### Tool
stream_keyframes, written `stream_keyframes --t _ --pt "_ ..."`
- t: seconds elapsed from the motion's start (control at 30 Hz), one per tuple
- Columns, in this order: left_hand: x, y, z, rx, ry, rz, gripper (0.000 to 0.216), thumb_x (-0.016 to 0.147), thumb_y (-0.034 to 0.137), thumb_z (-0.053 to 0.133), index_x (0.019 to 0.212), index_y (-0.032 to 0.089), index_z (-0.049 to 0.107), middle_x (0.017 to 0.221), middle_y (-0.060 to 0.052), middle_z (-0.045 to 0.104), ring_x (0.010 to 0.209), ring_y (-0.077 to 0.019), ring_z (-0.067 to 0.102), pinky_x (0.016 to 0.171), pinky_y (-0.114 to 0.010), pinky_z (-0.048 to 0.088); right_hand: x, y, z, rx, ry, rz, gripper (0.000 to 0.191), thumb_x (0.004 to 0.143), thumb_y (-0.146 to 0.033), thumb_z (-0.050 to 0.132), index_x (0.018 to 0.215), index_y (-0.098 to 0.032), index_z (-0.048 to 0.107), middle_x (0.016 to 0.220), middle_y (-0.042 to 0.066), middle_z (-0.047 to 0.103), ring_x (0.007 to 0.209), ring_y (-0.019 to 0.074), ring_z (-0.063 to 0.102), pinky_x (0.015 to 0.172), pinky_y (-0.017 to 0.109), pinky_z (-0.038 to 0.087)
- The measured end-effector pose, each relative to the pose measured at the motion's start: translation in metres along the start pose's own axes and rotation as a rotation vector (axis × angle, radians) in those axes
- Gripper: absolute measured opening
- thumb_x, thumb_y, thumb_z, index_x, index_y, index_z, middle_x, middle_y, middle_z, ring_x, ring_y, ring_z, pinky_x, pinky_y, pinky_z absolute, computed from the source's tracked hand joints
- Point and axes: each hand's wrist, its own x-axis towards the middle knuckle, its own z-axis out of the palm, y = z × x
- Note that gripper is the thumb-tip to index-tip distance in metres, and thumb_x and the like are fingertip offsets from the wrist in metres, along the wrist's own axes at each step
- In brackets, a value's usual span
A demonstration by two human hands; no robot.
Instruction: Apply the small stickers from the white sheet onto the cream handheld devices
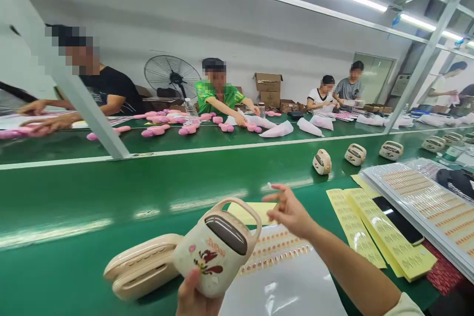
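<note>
My left hand (198, 294) grips a small cream handled device (211, 252) from below, tilted. It has a loop handle, a dark oval window and a red cartoon print on its front. To its left a second cream device (144, 266) lies on the green surface. My right hand (291, 210) is raised to the right of the held device, apart from it, with fingers spread. A tiny white piece (269, 186), perhaps a sticker, clings to its index fingertip. Below lies a sheet of small orange stickers (274, 247), partly covered by the device, with a yellow sheet (244, 212) behind.
Several cream devices (321, 162) stand along the green belt (155, 182). Yellow label sheets (355, 227), a phone (398, 219) and stacked sticker sheets (425, 202) lie at right. Across a white rail (222, 148), co-workers handle pink items (188, 128). A metal post (89, 103) rises at left.
</note>
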Motion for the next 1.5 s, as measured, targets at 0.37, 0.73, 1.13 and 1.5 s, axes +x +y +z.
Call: stream_keyframes --t 0.37,0.73,1.13,1.5 --pt "0.060 -0.024 0.084 -0.183 -0.037 -0.117 0.022 0.074 0.026 0.062 0.096 0.025 0.062 0.086 0.001 0.070 0.091 -0.0173 0.064 0.074 -0.025 0.053 0.042 0.083 -0.079 -0.722 0.071 0.303 0.021 0.070 -0.009 0.065 0.054 -0.015 0.051 0.062 -0.002 0.054 0.060 0.0100 0.050 0.059 0.024 0.040" --pt "0.081 -0.060 0.068 -0.133 -0.022 -0.168 0.027 0.069 0.022 0.070 0.095 0.021 0.062 0.085 -0.002 0.071 0.086 -0.0173 0.066 0.064 -0.020 0.054 0.026 0.091 -0.081 -0.670 0.016 0.192 0.018 0.066 -0.005 0.065 0.056 -0.017 0.056 0.075 0.000 0.054 0.070 0.0123 0.052 0.067 0.025 0.043" --pt "0.088 -0.062 0.054 -0.382 -0.179 -0.157 0.053 0.074 0.056 0.057 0.120 0.030 0.054 0.105 -0.007 0.069 0.098 -0.0285 0.063 0.088 -0.048 0.047 0.034 0.103 -0.073 -0.595 0.091 0.203 0.026 0.065 -0.001 0.062 0.052 -0.017 0.046 0.079 0.000 0.043 0.069 0.0125 0.046 0.072 0.030 0.044" --pt "0.089 -0.041 0.053 -0.505 -0.248 -0.153 0.036 0.085 0.043 0.044 0.118 0.034 0.055 0.093 0.000 0.073 0.087 -0.0217 0.066 0.094 -0.045 0.042 0.017 0.101 -0.086 -0.109 0.041 0.188 0.041 0.049 -0.043 0.078 0.050 -0.017 0.046 0.090 0.005 0.054 0.087 0.0194 0.056 0.082 0.037 0.043"
